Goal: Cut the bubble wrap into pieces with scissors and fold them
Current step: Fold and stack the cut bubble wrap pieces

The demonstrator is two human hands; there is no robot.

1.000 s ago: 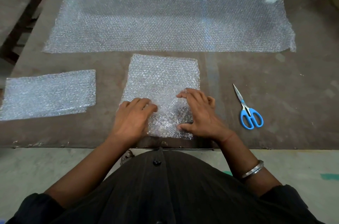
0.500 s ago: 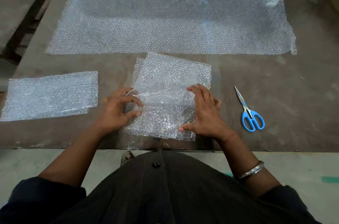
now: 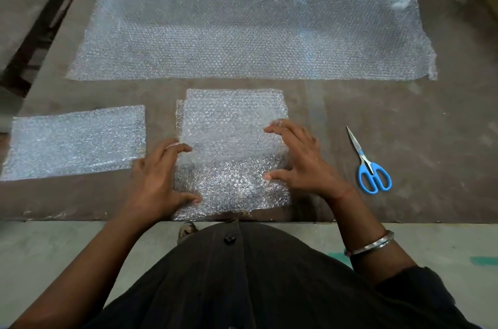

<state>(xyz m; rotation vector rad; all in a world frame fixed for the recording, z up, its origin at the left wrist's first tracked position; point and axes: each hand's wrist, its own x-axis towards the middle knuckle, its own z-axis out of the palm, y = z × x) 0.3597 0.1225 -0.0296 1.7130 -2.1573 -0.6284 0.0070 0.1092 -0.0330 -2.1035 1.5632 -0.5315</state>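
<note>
Since a second ago, the left hand [image 3: 159, 180] has shifted to the left edge of the bubble wrap piece [image 3: 231, 123], whose raised flap now lies flatter beyond the fingers.

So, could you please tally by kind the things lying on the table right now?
Bubble wrap: 3, namely the big sheet, the folded piece and the piece under both hands
Blue-handled scissors: 1
Total: 4
</note>
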